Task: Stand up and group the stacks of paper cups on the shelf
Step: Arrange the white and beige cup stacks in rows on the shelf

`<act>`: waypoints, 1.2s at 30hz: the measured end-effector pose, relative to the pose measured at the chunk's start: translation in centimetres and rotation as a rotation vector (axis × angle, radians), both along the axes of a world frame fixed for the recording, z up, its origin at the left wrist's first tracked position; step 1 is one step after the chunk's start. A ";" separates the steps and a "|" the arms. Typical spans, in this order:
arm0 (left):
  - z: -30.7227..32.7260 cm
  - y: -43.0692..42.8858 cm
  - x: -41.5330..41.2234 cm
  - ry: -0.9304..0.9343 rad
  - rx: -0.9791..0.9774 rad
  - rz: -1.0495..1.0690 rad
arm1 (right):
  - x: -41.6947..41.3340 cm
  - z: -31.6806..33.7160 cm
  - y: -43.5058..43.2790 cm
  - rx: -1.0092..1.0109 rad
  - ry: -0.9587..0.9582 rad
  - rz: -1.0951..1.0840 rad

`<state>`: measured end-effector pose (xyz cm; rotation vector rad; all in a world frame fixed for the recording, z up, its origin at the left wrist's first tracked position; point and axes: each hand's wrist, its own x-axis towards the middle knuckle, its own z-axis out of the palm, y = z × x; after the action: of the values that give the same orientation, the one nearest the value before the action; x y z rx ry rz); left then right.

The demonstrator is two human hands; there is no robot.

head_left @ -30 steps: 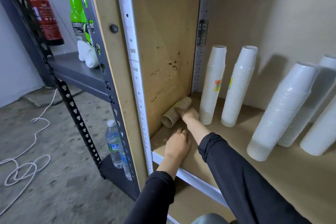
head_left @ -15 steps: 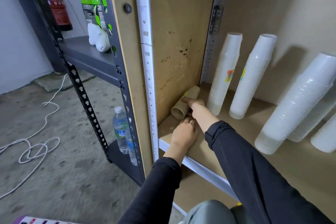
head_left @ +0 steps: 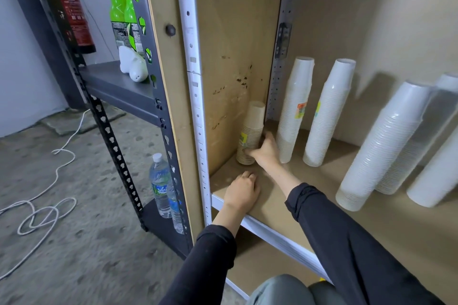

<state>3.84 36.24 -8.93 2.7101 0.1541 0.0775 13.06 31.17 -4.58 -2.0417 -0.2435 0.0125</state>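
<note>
- Currently, the right grip (head_left: pixel 266 152) is grasping the lower part of the brown paper cup stack (head_left: pixel 251 136), with the thumb in front and the fingers curling round its far side.
- That stack is standing rim-down on the shelf board (head_left: pixel 322 195) in the back left corner, just beside the side panel (head_left: pixel 230 44).
- The left grip (head_left: pixel 243 192) is resting released on the board near its front edge, fingers loosely bent, holding nothing.
- Two tall white cup stacks (head_left: pixel 293 111) are standing just right of the right grip and leaning toward the back wall.
- Three more white stacks (head_left: pixel 381 146) are leaning farther right.
</note>
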 end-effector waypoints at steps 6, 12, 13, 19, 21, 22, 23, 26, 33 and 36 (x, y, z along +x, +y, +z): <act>0.1 0.1 0.0 -0.005 -0.011 -0.001 | -0.3 -1.0 -0.6 -0.088 -0.032 0.055; 0.2 0.1 0.0 0.000 -0.012 0.004 | 0.0 -0.9 -1.0 -0.123 -0.053 0.089; 0.2 0.1 0.0 -0.003 -0.008 0.004 | -0.1 -0.9 -1.1 -0.127 -0.052 0.092; 0.3 0.2 0.1 -0.001 0.043 -0.010 | -0.5 -0.7 -1.7 -0.189 -0.060 0.122; 0.5 0.6 0.1 0.006 0.097 -0.035 | -0.7 -0.2 -2.2 -0.206 -0.068 0.116; 0.8 1.0 0.0 -0.006 0.117 -0.041 | -0.8 0.2 -2.6 -0.218 -0.072 0.114; 1.2 1.3 0.0 -0.029 0.127 -0.044 | -1.0 0.7 -2.9 -0.230 -0.080 0.115; 3.3 2.0 -0.3 -0.128 0.144 -0.046 | -1.4 3.1 -3.9 -0.242 -0.153 0.132; 10.8 3.0 0.1 -0.342 0.145 -0.065 | -2.1 11.2 -6.4 -0.266 -0.426 0.106; 13.7 3.5 1.0 -0.399 0.106 -0.077 | -1.8 14.7 -7.5 -0.327 -0.576 0.075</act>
<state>4.88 39.76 4.78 2.7359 -0.0757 0.6125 11.24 23.72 10.09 -2.3206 -0.7145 -0.5260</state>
